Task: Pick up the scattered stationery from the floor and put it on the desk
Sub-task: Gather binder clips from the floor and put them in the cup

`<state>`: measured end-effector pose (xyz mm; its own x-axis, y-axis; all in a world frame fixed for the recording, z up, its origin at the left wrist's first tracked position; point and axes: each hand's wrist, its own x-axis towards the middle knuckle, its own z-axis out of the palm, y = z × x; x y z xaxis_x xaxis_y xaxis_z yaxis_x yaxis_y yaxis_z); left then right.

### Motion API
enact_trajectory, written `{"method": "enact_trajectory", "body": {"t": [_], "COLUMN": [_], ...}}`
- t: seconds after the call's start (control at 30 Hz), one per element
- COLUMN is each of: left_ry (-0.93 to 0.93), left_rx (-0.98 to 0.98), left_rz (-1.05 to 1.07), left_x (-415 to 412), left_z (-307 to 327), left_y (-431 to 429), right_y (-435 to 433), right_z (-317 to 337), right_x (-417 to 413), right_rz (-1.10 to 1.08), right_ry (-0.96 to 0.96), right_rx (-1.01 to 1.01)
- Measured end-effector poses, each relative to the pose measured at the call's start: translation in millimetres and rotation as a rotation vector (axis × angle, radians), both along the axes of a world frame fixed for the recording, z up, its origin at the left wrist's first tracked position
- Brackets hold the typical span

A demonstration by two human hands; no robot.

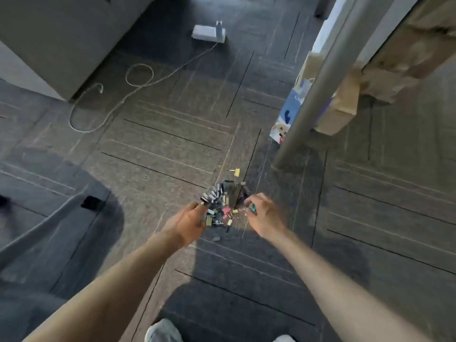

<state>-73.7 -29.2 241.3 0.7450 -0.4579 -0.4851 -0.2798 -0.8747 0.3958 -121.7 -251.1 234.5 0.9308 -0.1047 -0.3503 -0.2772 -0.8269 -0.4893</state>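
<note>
One pile of binder clips point(222, 203), too many and too blurred to count, lies on the dark floor point(158, 149) near one grey metal leg point(303, 95). Two clips lie apart from it: one yellow clip point(237, 172) beyond, one grey clip point(216, 239) nearer. Two hands reach down, one at each side of the pile. The right hand point(264, 215) pinches one teal clip point(253, 208). The left hand point(190, 220) touches the pile's edge with its fingers curled; whether it grips anything cannot be determined. One white cable point(111, 102) runs to one power strip point(208, 33).

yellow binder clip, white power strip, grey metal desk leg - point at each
yellow binder clip point(237, 172): head view, its yellow body
white power strip point(203, 33): head view, top face
grey metal desk leg point(303, 107): head view, mid shaft
</note>
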Motion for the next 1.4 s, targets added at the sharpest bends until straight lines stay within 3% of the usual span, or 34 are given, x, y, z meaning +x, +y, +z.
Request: {"method": "enact_trajectory", "body": {"t": [0.1,0.17,0.27,0.33,0.43,0.53,0.63,0.83,0.97,1.1,1.2,1.27,1.4], "left_ry": [-0.029,-0.075,-0.23,-0.38,-0.535,-0.546,-0.507,-0.383,-0.317,-0.268,-0.074,0.084,0.209], "left_rx": [0.0,0.064,0.145,0.054,-0.175,-0.267,-0.216,-0.166,-0.142,-0.187,-0.31,-0.453,-0.553], "left_rz": [-0.133,-0.334,-0.635,-0.681,-0.584,-0.59,-0.498,-0.018,-0.037,0.03,0.309,0.525,0.766], "left_x": [12,17,14,12,15,14,14,12,7,4,0,-1,2], "left_z": [-115,-176,-238,-266,-287,-283,-274,-265,-270,-262,-254,-247,-248], "left_y": [-2,-5,-2,0,2,3,3,15,21,14,10,7,14], "right_y": [-10,-18,-27,-29,-29,-25,-23,-19,-17,-16,-10,-3,8], "right_z": [-108,-158,-207,-234,-255,-253,-244,-233,-228,-229,-234,-232,-220], "right_x": [7,15,33,45,46,37,34,23,10,6,7,10,9], "right_rz": [-0.003,0.027,0.128,0.202,0.22,0.207,0.171,0.032,0.083,-0.135,-0.373,-0.607,-0.964], "right_ry": [0.067,0.073,0.128,0.182,0.142,-0.051,-0.063,-0.028,0.042,-0.024,-0.093,-0.073,-0.058], "right_rx": [-0.036,-0.09,-0.238,-0.299,-0.351,-0.348,-0.185,-0.032,0.001,0.189,0.368,0.701,1.364]}}
